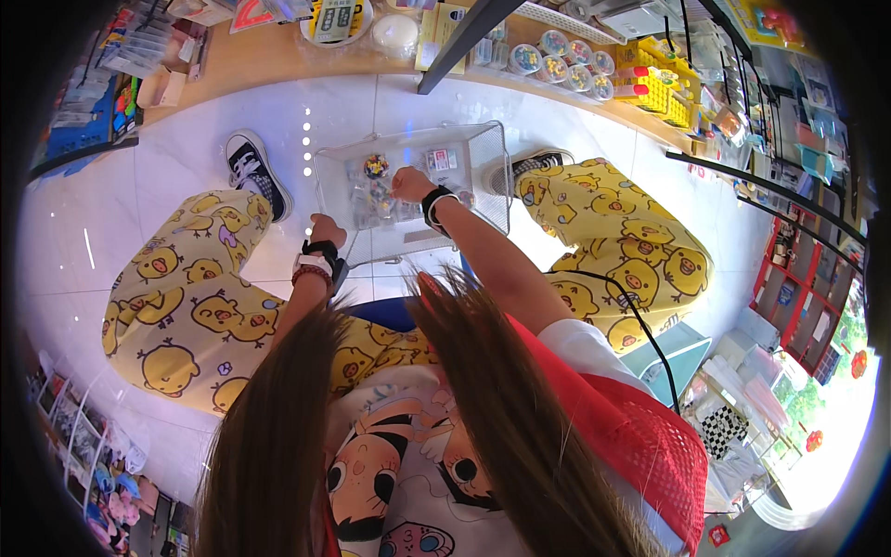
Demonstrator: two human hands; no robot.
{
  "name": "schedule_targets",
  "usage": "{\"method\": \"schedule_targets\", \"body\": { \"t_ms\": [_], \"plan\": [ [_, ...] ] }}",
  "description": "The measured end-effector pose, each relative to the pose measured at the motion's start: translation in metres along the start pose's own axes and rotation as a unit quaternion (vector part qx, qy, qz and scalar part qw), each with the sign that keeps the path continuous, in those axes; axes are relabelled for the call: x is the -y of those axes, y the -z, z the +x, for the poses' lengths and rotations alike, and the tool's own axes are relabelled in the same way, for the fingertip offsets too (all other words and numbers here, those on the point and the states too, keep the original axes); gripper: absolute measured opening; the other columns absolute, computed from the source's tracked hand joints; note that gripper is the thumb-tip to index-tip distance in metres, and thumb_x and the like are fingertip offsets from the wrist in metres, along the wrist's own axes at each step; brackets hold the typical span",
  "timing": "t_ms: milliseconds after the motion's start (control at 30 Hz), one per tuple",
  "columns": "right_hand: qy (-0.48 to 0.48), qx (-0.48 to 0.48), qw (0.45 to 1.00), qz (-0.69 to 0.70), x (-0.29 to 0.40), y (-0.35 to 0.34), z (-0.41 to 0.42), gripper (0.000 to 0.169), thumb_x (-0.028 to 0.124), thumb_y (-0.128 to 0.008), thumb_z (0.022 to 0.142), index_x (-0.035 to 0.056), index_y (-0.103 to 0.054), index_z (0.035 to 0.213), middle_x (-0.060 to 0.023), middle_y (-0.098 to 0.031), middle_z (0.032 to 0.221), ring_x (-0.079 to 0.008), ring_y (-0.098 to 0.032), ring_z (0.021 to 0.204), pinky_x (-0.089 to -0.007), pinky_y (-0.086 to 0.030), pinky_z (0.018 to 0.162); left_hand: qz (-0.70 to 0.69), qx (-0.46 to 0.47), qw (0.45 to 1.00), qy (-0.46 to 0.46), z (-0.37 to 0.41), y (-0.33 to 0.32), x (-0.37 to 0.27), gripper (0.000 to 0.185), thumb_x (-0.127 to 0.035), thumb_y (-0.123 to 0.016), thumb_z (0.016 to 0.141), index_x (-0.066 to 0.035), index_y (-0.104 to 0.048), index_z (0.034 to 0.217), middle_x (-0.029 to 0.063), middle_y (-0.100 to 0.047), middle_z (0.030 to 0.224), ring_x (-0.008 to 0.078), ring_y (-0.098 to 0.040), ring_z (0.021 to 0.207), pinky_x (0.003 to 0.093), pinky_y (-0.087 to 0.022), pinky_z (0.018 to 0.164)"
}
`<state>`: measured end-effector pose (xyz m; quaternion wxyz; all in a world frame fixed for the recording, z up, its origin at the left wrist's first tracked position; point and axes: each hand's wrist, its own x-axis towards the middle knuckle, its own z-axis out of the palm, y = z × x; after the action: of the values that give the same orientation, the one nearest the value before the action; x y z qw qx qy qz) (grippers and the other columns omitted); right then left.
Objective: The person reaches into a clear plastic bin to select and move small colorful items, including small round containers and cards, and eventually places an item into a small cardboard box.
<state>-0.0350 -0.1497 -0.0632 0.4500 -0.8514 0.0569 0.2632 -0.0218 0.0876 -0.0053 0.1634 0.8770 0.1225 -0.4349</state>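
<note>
A silver wire-mesh basket [491,150] stands on the floor between my feet. My right hand [412,184] is over its inside with curled fingers, close to a round tub of multicoloured pieces [376,166] and several small clear containers [376,210]. Whether its fingertips pinch anything is hidden. My left hand [328,230] is at the basket's near left side, fingers bent; I cannot tell if it grips the rim. Towards the basket's right end lies a small red-and-white package [440,160]. Dark bands are on both wrists.
A wooden shelf [278,66] runs beyond the basket, carrying several clear round tubs [554,68] and a yellow rack [651,87]. A dark metal post [459,49] slants down before it. Black rails [766,188] reach in from the right. A black cable [637,313] passes my right leg.
</note>
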Motion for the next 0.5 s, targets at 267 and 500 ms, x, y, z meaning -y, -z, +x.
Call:
{"method": "schedule_targets", "body": {
  "t_ms": [267,500],
  "plan": [
    [-0.007,-0.046,0.971,-0.233,-0.090,0.048,-0.034,0.026,0.017,-0.070,0.062,0.0041,-0.060,0.082,-0.0152,-0.059,0.075,-0.0316,-0.058,0.085,-0.0377,-0.047,0.077,0.023,-0.023,0.999,-0.035,0.014,-0.015,0.014,0.044,-0.006,-0.050,0.068,0.019,-0.025,0.095,0.0341,-0.056,0.085,0.0403,-0.059,0.087,0.0387,-0.047,0.076],
    [-0.131,0.047,0.954,-0.266,-0.076,0.047,-0.070,0.044,0.018,-0.071,0.064,0.0066,-0.053,0.102,-0.0160,-0.050,0.104,-0.0327,-0.055,0.095,-0.0391,-0.047,0.081,0.023,-0.021,0.999,-0.022,0.010,-0.010,0.002,0.046,-0.007,-0.054,0.069,0.013,-0.026,0.099,0.0314,-0.056,0.092,0.0394,-0.058,0.090,0.0397,-0.047,0.079]
  ]
}}
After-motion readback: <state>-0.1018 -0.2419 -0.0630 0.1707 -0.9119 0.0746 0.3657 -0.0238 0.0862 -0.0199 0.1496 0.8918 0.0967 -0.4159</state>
